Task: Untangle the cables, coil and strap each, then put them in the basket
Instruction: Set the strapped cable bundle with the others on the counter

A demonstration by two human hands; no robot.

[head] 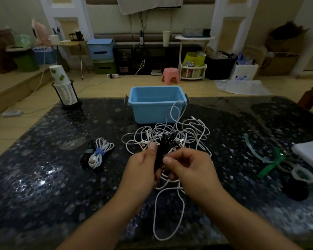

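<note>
both hands grip the black cable (pixel 159 156) above the table (pixel 43 177): left hand (pixel 143 168) wrapped around the folded bundle, right hand (pixel 186 165) pinching a strand. the cable looks light and limp; grip the bundle's middle. white cables (pixel 170 134) lie tangled before the empty basket (pixel 156 105).

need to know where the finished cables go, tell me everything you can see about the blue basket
The blue basket is a rectangular tub that looks like plastic, light blue, with a rolled rim and a dark handle on each short side. It stands upright on the dark speckled table near its far edge, straight ahead of the person. What shows of its inside holds nothing. A loop of white cable from the tangle rises in front of its near wall; whether it touches is unclear. Neither hand touches it.
</note>
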